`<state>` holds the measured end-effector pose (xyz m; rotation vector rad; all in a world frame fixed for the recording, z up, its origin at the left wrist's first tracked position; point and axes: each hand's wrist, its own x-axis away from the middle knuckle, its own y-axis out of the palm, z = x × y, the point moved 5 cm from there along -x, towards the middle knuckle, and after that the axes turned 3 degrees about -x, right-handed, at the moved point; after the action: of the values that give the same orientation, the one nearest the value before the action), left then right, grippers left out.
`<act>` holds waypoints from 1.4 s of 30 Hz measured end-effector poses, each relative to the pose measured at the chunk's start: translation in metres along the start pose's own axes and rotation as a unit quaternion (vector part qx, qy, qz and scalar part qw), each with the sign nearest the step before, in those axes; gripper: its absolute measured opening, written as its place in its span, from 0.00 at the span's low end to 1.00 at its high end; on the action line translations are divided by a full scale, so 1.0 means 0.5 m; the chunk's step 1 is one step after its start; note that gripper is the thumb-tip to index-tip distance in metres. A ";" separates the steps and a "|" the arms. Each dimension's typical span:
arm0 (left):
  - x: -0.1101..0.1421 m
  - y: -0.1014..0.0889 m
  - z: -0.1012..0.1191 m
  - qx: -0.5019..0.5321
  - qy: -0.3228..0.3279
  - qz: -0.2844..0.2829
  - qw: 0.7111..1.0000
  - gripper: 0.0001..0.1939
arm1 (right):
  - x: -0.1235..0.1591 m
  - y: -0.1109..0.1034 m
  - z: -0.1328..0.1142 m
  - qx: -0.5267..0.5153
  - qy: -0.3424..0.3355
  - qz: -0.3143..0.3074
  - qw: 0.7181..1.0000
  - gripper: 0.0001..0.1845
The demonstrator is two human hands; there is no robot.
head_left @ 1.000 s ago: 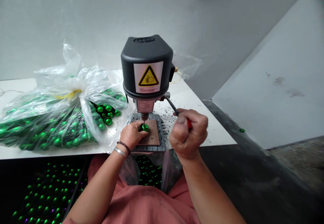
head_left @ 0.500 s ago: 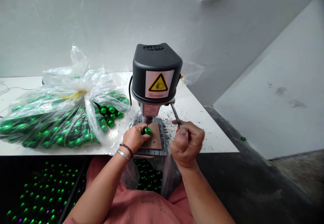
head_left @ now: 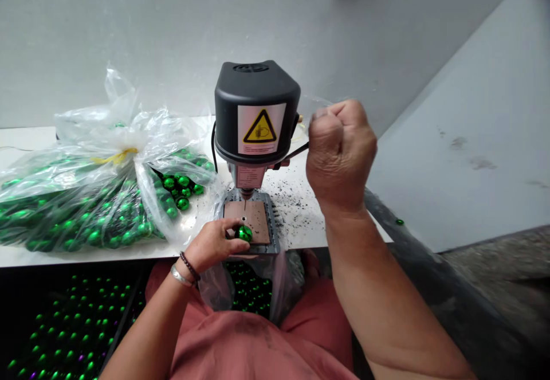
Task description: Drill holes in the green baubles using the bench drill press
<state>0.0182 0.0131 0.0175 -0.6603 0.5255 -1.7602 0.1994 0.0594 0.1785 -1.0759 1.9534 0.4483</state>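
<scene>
Head view: the right hand (head_left: 341, 153) rose to 2 o'clock, fisted around a black metal lever (head_left: 298, 154), while the left hand (head_left: 210, 245) pinched a shiny green bauble (head_left: 243, 233) on a brown pad (head_left: 253, 218).

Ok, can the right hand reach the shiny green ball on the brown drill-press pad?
Probably yes: the right hand is raised beside the black bench drill, with open space down to the ball; the left hand covers only its left side.

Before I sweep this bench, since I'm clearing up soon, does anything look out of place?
One glossy green ball lies alone on the dark ledge by the wall, off the white table and apart from the clear plastic bag of balls. Dark specks are also scattered across the table beside the drill press.
</scene>
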 end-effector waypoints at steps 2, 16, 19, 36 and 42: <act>0.013 0.000 -0.002 0.073 -0.011 -0.041 0.996 0.19 | 0.004 0.000 0.003 -0.003 0.004 0.001 1.000 0.15; -0.002 -0.006 -0.059 0.634 -0.181 0.108 0.744 0.05 | 0.006 0.002 0.004 -0.025 0.005 -0.001 1.000 0.14; -0.002 -0.005 -0.062 0.608 -0.160 0.110 0.770 0.07 | -0.004 0.006 0.003 -0.027 0.007 -0.007 1.000 0.15; -0.073 0.007 -0.057 0.252 -0.127 0.106 0.954 0.21 | -0.069 0.056 0.034 0.003 0.104 -0.072 0.992 0.19; -0.087 0.008 -0.059 0.112 -0.107 0.117 0.981 0.24 | -0.065 0.056 0.040 -0.032 0.080 -0.052 0.995 0.19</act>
<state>0.0108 0.0542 -0.0143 -0.5934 0.2418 -1.4793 0.1956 0.1049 0.1910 -1.2826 2.0228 0.3796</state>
